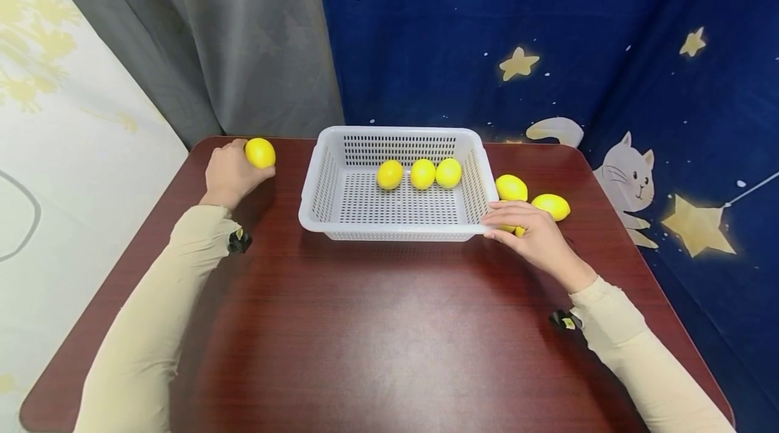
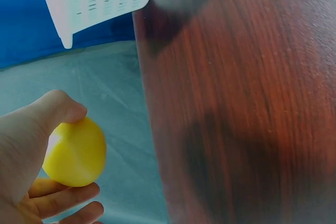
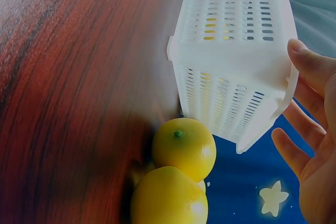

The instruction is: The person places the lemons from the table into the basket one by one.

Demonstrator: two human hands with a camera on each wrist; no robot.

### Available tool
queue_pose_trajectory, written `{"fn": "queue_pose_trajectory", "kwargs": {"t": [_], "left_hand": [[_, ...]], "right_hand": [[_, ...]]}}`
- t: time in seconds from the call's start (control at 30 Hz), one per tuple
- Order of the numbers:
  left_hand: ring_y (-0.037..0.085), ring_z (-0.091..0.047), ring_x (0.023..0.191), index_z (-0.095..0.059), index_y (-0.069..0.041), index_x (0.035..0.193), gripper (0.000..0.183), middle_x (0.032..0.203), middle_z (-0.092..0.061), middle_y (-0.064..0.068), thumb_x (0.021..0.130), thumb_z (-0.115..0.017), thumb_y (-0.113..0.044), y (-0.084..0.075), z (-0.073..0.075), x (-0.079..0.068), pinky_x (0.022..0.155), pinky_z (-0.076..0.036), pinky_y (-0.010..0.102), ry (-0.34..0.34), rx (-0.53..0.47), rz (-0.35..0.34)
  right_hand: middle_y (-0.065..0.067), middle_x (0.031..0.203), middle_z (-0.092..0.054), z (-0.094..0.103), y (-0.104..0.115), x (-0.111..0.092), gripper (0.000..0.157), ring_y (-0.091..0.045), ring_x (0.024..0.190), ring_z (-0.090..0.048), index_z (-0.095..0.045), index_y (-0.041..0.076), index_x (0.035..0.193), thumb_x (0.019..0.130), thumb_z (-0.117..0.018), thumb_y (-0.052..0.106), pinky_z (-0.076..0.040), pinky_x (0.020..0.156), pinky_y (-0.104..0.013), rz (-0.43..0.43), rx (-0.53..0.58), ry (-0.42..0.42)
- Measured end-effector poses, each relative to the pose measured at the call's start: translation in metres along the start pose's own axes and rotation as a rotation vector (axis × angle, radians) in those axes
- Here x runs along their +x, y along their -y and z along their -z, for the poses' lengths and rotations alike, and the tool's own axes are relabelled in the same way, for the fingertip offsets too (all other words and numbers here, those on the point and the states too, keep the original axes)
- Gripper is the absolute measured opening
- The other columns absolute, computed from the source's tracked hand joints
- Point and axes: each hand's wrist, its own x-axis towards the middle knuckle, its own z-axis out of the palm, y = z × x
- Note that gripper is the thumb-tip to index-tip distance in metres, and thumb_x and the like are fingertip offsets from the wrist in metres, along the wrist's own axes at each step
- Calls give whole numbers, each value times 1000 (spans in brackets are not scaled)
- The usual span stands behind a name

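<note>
My left hand (image 1: 231,174) holds a yellow lemon (image 1: 260,153) between thumb and fingers, over the far left of the table. In the left wrist view the lemon (image 2: 77,153) shows whole, thumb above it and fingertips below. A white perforated plastic basket (image 1: 398,228) stands at the back middle of the table. Three lemons (image 1: 389,175) lie inside it, towards its right half. My right hand (image 1: 535,233) grips the basket's near right corner, thumb and fingers at the rim. Beside that corner, partly covered by the hand, lie several more lemons (image 1: 550,207).
Dark reddish-brown wood tabletop (image 1: 389,325) stretches in front of the basket. Close behind its back edge hang a grey curtain (image 1: 262,40) and a blue curtain (image 1: 438,34) with stars. A white patterned surface (image 1: 73,149) is at the left.
</note>
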Motion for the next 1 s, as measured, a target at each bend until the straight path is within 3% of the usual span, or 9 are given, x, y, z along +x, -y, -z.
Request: {"fn": "queue_pose_trajectory", "kwargs": {"t": [0.47,1.0], "left_hand": [[47,-52,102,-51,8,132,69,117,-61,32,80,-67,-35,-21,5,5,83,-47,59,-61,-65,-34],[44,-50,107,-47,5,138,71,126,-59,29,81,-70,-30,-41,5,6,93,-45,58,-33,-109,-79]], "right_hand": [[0,113,-76,0,1,0,34,-22,120,-64,-78,17,107,74,-86,18,-29,106,-4,2,15,1],[-1,113,-76,0,2,0,34,-22,120,-64,-78,17,108,75,-86,18,-30,106,-6,-6,21,1]]}}
